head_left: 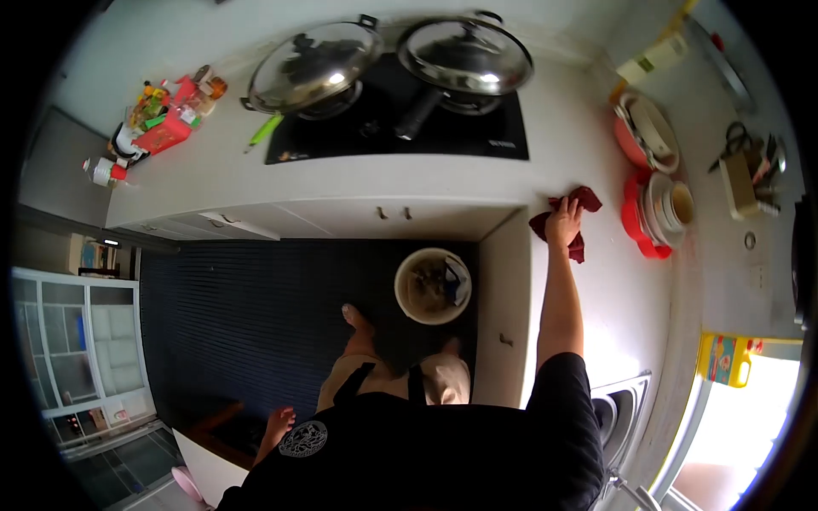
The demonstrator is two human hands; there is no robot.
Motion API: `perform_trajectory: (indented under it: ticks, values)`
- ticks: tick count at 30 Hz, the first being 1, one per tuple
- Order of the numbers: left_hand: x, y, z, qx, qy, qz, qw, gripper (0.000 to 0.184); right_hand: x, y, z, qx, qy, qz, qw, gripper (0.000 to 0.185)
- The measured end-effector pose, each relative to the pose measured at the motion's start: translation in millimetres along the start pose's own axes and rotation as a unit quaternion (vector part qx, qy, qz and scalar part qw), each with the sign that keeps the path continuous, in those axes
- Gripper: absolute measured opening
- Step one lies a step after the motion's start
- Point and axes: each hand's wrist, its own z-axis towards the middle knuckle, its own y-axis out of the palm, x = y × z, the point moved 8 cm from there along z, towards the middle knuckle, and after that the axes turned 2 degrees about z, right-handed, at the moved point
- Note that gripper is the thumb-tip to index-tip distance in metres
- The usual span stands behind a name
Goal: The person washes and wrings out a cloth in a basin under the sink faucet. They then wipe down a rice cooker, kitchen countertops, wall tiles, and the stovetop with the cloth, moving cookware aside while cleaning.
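Observation:
On the white countertop to the right, my right hand (562, 223) presses down on a dark red cloth (588, 199), its fingers over the bunched fabric. Folds of the cloth stick out on both sides of the hand and below the wrist. My left hand (280, 421) hangs low at my left side, away from the counter. Its fingers are loosely bent and a little apart, with nothing visible in them. Just right of the cloth stands a red basin (631, 215) holding stacked white bowls (658, 210).
Two lidded pans (317, 68) (464, 58) stand on the black cooktop (375, 128). A bin (433, 318) with rubbish is on the dark floor by the cabinets. The sink (629, 409) lies nearer me on the right. Seasonings (166, 128) crowd the left corner.

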Motion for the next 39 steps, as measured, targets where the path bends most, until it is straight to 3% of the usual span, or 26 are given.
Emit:
perform_trajectory:
  ticks: [4,6,8,9,10,11,12,13,14,15,16,17,18,22,23,24,26,28,30,33,34,36,38,39]
  values:
    - [-22.4,-55.3,-2.1,0.058,0.003,-0.042,0.997,0.035,-139.6,37.8,8.9,-0.021,-0.043,0.042,0.998,0.046]
    - [-36.8,-76.1,4.8,0.112,0.119,-0.007,0.986,0.029,-217.3,65.0,-8.6,-0.042,-0.06,-0.008,0.997,0.047]
    - [-44.4,-115.2,-5.6,0.12,0.189,0.087,0.971,0.023,-305.7,83.0,-46.2,-0.094,-0.132,-0.175,0.971,0.046]
    - [-40.0,-129.0,-2.6,0.099,0.213,0.152,0.96,0.022,-347.3,90.8,-66.6,-0.038,-0.168,-0.276,0.946,0.046]
    - [-34.0,-139.2,5.1,0.077,0.239,0.214,0.944,0.025,-389.4,99.1,-92.0,-0.007,-0.182,-0.272,0.945,0.045]
    - [-29.4,-147.3,12.0,0.054,0.265,0.272,0.924,0.031,-442.8,86.4,-123.3,0.02,-0.191,-0.144,0.971,0.045]
    - [-44.6,-153.8,31.1,-0.117,0.157,0.036,0.98,0.03,-495.8,71.1,-153.5,0.039,-0.212,0.008,0.976,0.045]
    - [-48.3,-163.2,43.3,-0.275,0.032,-0.203,0.939,0.028,-546.9,56.6,-183.5,0.04,-0.251,0.126,0.959,0.045]
    - [-37.2,-164.6,41.2,-0.405,-0.096,-0.421,0.806,0.027,-593.7,40.6,-210.2,0.022,-0.303,0.204,0.931,0.044]
    - [-30.8,-187.4,60.5,-0.214,-0.057,-0.374,0.901,0.023,-629.6,-5.5,-229.1,-0.082,-0.312,0.253,0.912,0.046]
    - [-21.8,-211.5,66.1,-0.013,-0.016,-0.303,0.953,0.022,-666.1,-18.5,-244.7,-0.164,-0.395,0.297,0.854,0.043]
    - [15.3,-216.6,55.6,0.069,-0.012,-0.209,0.975,0.024,-682.3,-32.9,-262.3,-0.132,-0.437,0.37,0.809,0.041]
    - [45.5,-225.2,50.6,0.151,-0.004,-0.113,0.982,0.03,-695.2,-26.0,-266.6,-0.139,-0.45,0.372,0.8,0.039]
    - [71.2,-227.7,61.4,0.142,0.025,-0.164,0.976,0.037,-654.1,-35.6,-208.0,-0.183,-0.392,0.306,0.848,0.038]
    - [69.8,-220.5,56.9,0.133,0.008,-0.18,0.975,0.036,-629.5,-19.9,-187.5,-0.161,-0.345,0.35,0.856,0.039]
    - [65.3,-216.7,54.8,0.122,-0.009,-0.194,0.973,0.035,-604.3,-16.7,-170.1,-0.131,-0.354,0.271,0.886,0.039]
    - [14.7,-203.8,72.7,0.036,-0.016,-0.262,0.964,0.034,-542.3,-3.9,-133.2,-0.055,-0.28,0.266,0.921,0.044]
    - [-5.4,-191.9,67.3,-0.001,0.022,-0.176,0.984,0.036,-502.6,-23.6,-102.1,0.059,-0.239,0.31,0.918,0.043]
    - [-3.5,-189.0,58.7,-0.008,0.076,-0.049,0.996,0.037,-516.3,-48.2,-77.3,0.08,-0.204,0.259,0.941,0.041]
    - [25.8,-203.9,59.0,-0.011,0.084,0.005,0.996,0.039,-571.3,2.0,-53.6,0.045,-0.301,0.211,0.929,0.043]
    - [39.0,-213.6,61.3,-0.003,0.076,-0.003,0.997,0.039,-585.0,12.0,-41.2,0.089,-0.33,0.177,0.923,0.036]
    - [68.6,-239.9,61.0,0.037,0.054,-0.027,0.997,0.04,-589.4,46.5,1.4,0.064,-0.289,0.242,0.924,0.028]
    - [107.3,-270.4,59.9,0.1,0.031,-0.056,0.993,0.042,-568.4,118.1,23.3,0.088,-0.307,0.38,0.868,0.021]
    - [116.7,-285.8,61.0,0.125,0.018,-0.078,0.989,0.042,-562.9,141.1,31.6,-0.013,-0.194,0.364,0.911,0.021]
